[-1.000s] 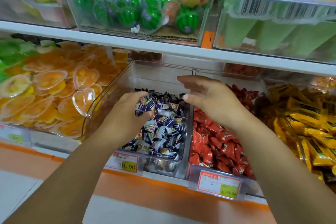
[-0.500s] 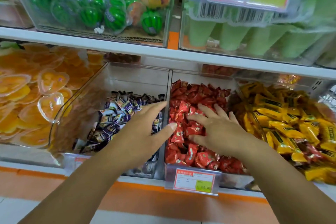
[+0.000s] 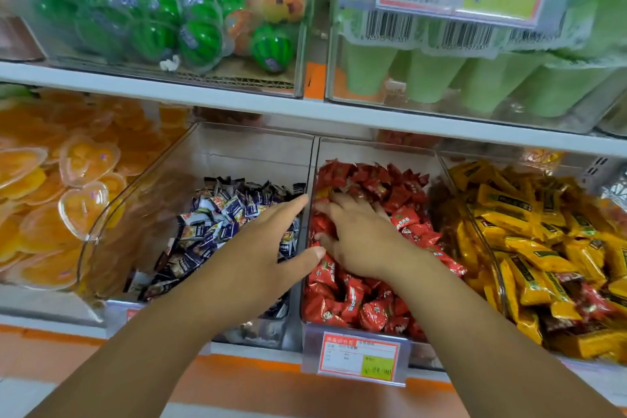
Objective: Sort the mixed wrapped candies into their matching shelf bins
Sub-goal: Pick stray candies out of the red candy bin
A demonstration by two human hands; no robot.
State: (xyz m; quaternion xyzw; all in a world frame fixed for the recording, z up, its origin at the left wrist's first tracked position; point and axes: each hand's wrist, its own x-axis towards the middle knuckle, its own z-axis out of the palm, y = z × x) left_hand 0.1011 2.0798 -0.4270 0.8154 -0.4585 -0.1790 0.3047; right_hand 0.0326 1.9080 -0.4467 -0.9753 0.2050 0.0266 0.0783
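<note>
Head camera, lower shelf: what are the materials?

— Clear, hard plastic bins point(image 3: 307, 187) stand side by side. One holds small blue-and-white candies point(image 3: 217, 214) in crinkly twisted wrappers. The next holds red candies point(image 3: 373, 309) in glossy foil pillows. Further right lie long yellow bars point(image 3: 529, 248). On the far left are heart-shaped jelly cups point(image 3: 84, 159), smooth and see-through.

And the hands?

— The left hand point(image 3: 258, 248) hovers wide over the wall between the two bins, with its fingers straight, thumb out and nothing held. The right hand point(image 3: 359, 237) lies on the red heap with its fingers spread and the tips sunk among the wrappers.

What differs from before?

— A second ago the left hand gripped a clump of blue-and-white candies over their bin; now it is bare. The right hand floated above the divider then. Half a second ago it was on the red pile, and it now sits closer to that bin's left wall, near the left thumb.
</note>
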